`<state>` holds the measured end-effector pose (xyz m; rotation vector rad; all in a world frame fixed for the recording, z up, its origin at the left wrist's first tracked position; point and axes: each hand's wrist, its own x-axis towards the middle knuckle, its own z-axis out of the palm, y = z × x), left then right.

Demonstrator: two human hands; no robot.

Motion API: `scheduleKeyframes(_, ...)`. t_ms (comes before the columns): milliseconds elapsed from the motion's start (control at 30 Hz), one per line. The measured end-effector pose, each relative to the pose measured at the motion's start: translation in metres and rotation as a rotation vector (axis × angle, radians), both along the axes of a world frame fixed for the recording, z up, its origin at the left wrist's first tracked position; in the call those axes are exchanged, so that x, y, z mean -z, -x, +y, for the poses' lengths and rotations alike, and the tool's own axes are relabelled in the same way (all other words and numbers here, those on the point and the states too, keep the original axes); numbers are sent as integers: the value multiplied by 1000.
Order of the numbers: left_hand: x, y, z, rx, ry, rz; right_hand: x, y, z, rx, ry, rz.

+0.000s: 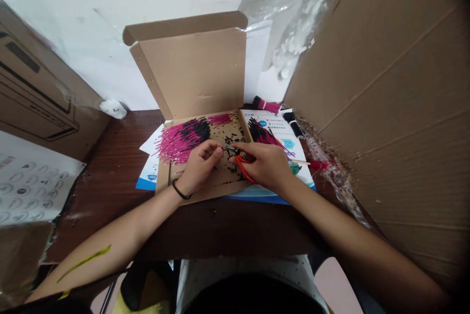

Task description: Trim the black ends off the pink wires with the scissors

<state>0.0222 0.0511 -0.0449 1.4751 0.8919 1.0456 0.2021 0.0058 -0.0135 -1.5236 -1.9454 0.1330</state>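
While right hand (261,161) holds red tool (243,168), left hand (203,161) pinches what looks like wire (223,146) at tool's tip. Black bits (230,139) strewn around hands; gold-ended bunch (223,118) beyond seems done; big pile (179,141) beyond left hand likely remaining.

Both bare arms (135,228) reach forward — left grip (203,162) pinched, right grip (266,163) curled just beside it.

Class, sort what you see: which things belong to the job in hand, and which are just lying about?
Seemingly in the job:
left hand, pinching something too small to tell
right hand, holding a red-handled tool
open cardboard box
pink-and-black strands
black scraps

Probably just lying about:
crumpled white lump
printed paper under the box
banded bundle, perhaps related material
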Motion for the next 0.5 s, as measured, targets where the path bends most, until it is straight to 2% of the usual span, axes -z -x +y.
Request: scheduleKeyframes(500, -4, -2, -1, -18, -56, 31, 0, 0, 0, -38, 32, -44)
